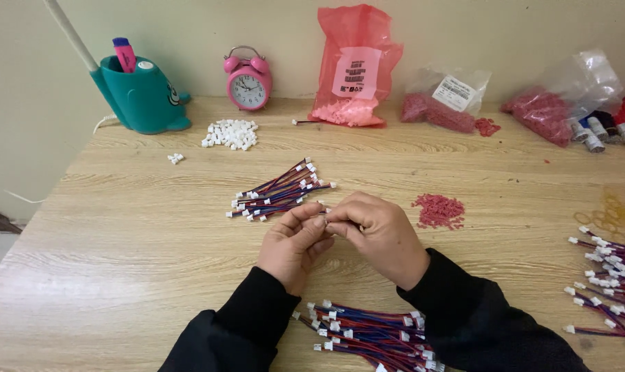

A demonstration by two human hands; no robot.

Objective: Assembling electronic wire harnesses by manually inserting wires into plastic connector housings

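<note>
White connector [325, 209], seemingly pinched between left hand [293, 242], right hand [379, 234] fingertips

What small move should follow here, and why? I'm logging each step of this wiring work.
Probably lay the piece on the finished pile of red-and-blue wires with white plugs. Both the left hand and right hand pinch something small between their fingers just beside that pile; whether it is fully seated is hidden.

left hand [293, 242] and right hand [378, 234] pinching small white connector [325, 210], wire bundle [278, 193] just beyond, wooden table [119, 227]
</note>
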